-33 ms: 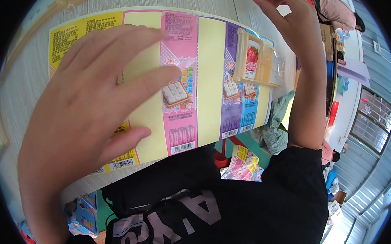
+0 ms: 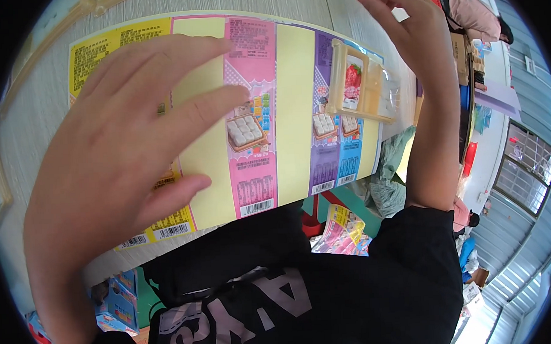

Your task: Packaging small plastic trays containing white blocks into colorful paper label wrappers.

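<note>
A large sheet of printed labels (image 2: 293, 79) lies on the table, its pink, yellow, purple and blue strips separated by bare pale-yellow backing. Over its left half hovers my left hand (image 2: 120, 136), fingers spread and holding nothing; whether it touches the sheet I cannot tell. My right hand (image 2: 403, 9) is at the upper right, beyond the sheet, with thumb and fingers bent together in a pinch. Its fingertips are partly cut off by the picture's upper edge, so anything between them is hidden. A clear plastic tray-like pack (image 2: 370, 85) with a strawberry picture rests on the sheet's right end.
Blue printed boxes (image 2: 118, 305) stand below the table at the left. A colourful printed sheet (image 2: 339, 230) and crumpled greenish plastic (image 2: 389, 173) lie beyond the near edge. A pale frame-like edge (image 2: 43, 56) runs along the upper left. Other people are at the right.
My left index finger has shifted slightly up, and my right fingertips sit a little higher. The label sheet and the plastic pack appear very slightly further left.
</note>
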`<state>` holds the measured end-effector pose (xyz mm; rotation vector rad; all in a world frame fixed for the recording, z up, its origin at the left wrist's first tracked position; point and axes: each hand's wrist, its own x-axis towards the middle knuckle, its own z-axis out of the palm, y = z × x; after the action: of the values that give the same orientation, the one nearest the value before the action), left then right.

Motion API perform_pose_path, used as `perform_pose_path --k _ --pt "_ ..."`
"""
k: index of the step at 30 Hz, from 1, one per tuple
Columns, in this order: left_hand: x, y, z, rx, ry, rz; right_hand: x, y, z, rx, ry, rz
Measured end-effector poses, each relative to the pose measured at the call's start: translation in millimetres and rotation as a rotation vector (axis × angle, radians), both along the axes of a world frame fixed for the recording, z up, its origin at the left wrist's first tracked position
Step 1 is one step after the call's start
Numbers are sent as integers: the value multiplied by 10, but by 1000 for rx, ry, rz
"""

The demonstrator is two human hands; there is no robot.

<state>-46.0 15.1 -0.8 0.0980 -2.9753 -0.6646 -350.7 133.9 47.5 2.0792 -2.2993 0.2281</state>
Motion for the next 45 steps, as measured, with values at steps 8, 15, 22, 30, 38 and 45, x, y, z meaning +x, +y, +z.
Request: perform_pose_path --k 8,15,22,30,38,45 --pt "156 -227 19 -70 81 9 -113 159 30 -30 53 -71" --pt "163 -228 -42 -28 98 5 -523 427 -67 -162 -242 -153" --pt "189 -323 -98 54 102 16 -289 549 18 -46 -136 -94" --pt "257 -430 171 -64 -55 196 304 855 59 272 -258 54" --pt "225 -353 232 26 -101 294 744 530 -37 129 -188 213" --pt "255 -342 158 134 -125 308 1727 421 73 47 -61 417"
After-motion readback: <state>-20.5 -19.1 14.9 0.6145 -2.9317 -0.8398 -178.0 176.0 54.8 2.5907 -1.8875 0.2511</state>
